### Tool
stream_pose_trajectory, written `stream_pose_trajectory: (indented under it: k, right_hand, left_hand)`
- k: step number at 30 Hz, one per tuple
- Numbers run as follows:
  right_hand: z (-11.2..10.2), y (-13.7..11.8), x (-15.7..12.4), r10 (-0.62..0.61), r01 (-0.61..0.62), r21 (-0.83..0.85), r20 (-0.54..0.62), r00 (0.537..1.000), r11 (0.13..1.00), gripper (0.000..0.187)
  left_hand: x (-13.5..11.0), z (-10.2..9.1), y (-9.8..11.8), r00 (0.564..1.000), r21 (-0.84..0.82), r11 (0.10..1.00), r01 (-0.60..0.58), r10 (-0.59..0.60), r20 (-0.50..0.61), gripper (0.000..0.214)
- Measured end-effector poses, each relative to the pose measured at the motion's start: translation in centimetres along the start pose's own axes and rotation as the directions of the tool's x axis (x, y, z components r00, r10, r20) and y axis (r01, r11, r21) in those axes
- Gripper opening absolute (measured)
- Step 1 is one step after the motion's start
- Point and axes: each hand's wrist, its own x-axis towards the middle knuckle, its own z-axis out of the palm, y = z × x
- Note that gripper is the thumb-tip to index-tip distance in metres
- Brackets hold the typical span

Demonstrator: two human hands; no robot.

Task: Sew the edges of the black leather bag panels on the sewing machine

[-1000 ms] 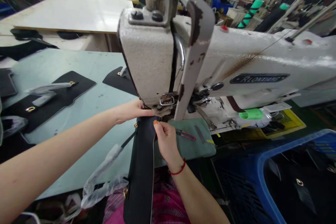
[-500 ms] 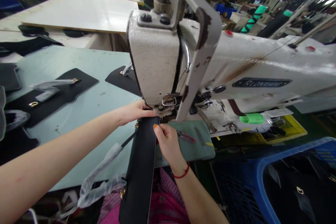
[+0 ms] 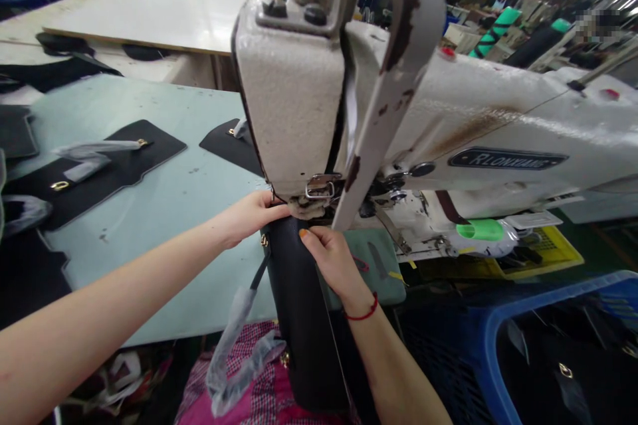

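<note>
A black leather-like bag panel [image 3: 304,319] runs from under the head of the sewing machine [image 3: 294,86] down over my lap. Its plastic-wrapped handle [image 3: 229,339] hangs off the left side from gold-coloured fittings. My left hand [image 3: 256,216] grips the panel's far left edge close to the presser foot, with the fingers partly hidden behind the machine head. On the right edge, slightly nearer to me, my right hand [image 3: 333,255] pinches the panel, thumb on top and fingertips hidden beneath.
More black panels [image 3: 117,159] with wrapped handles lie on the pale green table [image 3: 169,239] to the left. Red thread snips [image 3: 361,264] rest beside my right hand. A blue basket [image 3: 491,339] holding black pieces stands at lower right. Behind it is a yellow tray [image 3: 545,252].
The panel's near end has swung to the right, and its handle has moved along with it. My right hand has shifted slightly right and away from me; my left hand stays near the presser foot.
</note>
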Motion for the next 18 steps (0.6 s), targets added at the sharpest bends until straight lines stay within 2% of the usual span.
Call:
stream_pose_trajectory:
  k: [3, 6, 7, 9, 11, 12, 14, 16, 18]
  right_hand:
    - [-0.4, 0.0, 0.0, -0.013, 0.014, -0.037, 0.011, 1.0, 0.999, 0.042]
    - [-0.7, 0.1, -0.3, -0.021, 0.022, -0.035, 0.029, 0.999, 0.999, 0.044]
    - [-0.7, 0.1, -0.5, -0.016, 0.017, -0.027, 0.041, 0.999, 1.0, 0.044]
    - [-0.8, 0.2, -0.9, 0.001, 0.0, -0.012, 0.067, 0.998, 1.0, 0.044]
    - [-0.8, 0.2, -1.5, 0.018, -0.017, -0.013, 0.084, 0.996, 1.0, 0.044]
    - [-0.8, 0.2, -1.9, 0.028, -0.026, -0.021, 0.094, 0.995, 0.999, 0.044]
    - [-0.9, 0.1, -3.3, 0.052, -0.045, -0.05, 0.134, 0.99, 0.998, 0.043]
    - [-1.9, -0.3, -5.2, 0.077, -0.064, -0.077, 0.176, 0.981, 0.995, 0.037]
    - [-4.5, -1.2, -7.4, 0.057, -0.044, -0.107, 0.12, 0.991, 0.993, 0.028]
  left_hand:
    - [0.1, -1.2, -2.5, 0.987, 0.062, 0.993, -0.102, 0.109, -0.115, 0.045]
    - [-1.2, -2.7, -7.1, 0.908, 0.32, 0.931, -0.174, 0.277, -0.314, 0.046]
    - [-2.0, -2.9, -8.9, 0.882, 0.428, 0.887, -0.172, 0.332, -0.334, 0.048]
    - [-3.8, -2.7, -12.2, 0.875, 0.588, 0.788, -0.183, 0.403, -0.267, 0.055]
    - [-5.5, -1.5, -14.3, 0.886, 0.613, 0.749, -0.252, 0.433, -0.165, 0.065]
    - [-6.2, -0.5, -14.7, 0.884, 0.572, 0.766, -0.292, 0.445, -0.145, 0.07]
    - [-7.0, 1.6, -14.2, 0.881, 0.421, 0.846, -0.328, 0.434, -0.187, 0.075]
    - [-7.0, 3.6, -12.3, 0.894, 0.236, 0.933, -0.273, 0.336, -0.295, 0.075]
    - [-6.4, 5.0, -9.8, 0.898, 0.072, 0.981, -0.182, 0.195, -0.393, 0.07]
